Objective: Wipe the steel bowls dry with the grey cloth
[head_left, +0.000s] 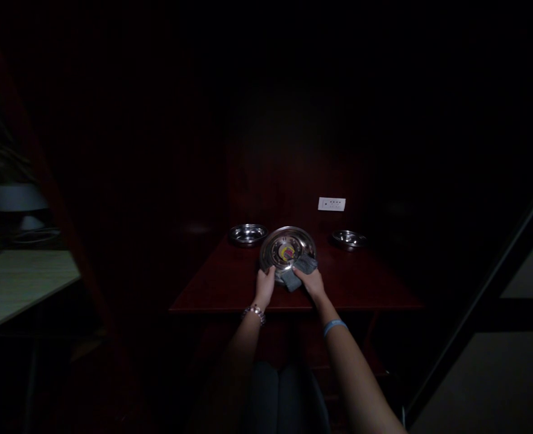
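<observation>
A round, shiny metal plate (pixel 274 246) with a yellow and red sticker at its centre is tilted up toward me above the dark red table. My left hand (pixel 265 287) grips its lower left rim, thumb on the face. In my right hand (pixel 310 282) is a grey cloth (pixel 292 281), pressed against the plate's lower right part. Part of the cloth sticks out below the rim. The fingers behind the plate are hidden.
One metal bowl (pixel 248 235) stands at the back left of the table (pixel 221 295), another metal bowl (pixel 348 240) at the back right. A white socket panel (pixel 331 204) is on the back wall. A light-topped desk (pixel 22 283) lies left, beyond a dark partition.
</observation>
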`<action>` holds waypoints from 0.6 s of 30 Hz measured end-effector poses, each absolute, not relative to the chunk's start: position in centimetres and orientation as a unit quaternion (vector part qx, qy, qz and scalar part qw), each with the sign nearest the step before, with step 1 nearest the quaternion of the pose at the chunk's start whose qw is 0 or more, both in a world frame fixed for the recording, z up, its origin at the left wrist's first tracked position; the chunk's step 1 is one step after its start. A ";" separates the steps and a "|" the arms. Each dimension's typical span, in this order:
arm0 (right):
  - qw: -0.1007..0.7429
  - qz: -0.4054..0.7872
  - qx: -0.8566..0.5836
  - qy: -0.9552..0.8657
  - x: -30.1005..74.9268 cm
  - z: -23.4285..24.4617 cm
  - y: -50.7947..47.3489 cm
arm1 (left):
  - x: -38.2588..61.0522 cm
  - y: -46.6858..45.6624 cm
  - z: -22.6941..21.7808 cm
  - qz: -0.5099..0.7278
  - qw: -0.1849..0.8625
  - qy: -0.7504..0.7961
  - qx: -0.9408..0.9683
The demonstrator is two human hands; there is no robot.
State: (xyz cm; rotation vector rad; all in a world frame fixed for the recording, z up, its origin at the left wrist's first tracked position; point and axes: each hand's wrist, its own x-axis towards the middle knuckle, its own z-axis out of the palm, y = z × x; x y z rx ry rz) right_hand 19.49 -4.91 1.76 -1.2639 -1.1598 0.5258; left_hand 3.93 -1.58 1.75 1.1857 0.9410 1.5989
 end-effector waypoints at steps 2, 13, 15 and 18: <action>0.619 0.231 -0.561 -0.498 19.6 1.5 -4.7 | 4.0 -1.6 1.8 0.644 0.456 0.387 0.478; 0.609 0.211 -0.618 -0.449 19.8 1.3 -4.7 | 4.1 -2.1 2.1 0.641 0.452 0.364 0.501; 0.609 0.207 -0.622 -0.447 19.7 1.3 -4.7 | 4.1 -2.2 2.3 0.643 0.454 0.356 0.504; 0.614 0.201 -0.616 -0.452 19.7 1.3 -4.6 | 4.1 -2.4 2.5 0.644 0.451 0.361 0.503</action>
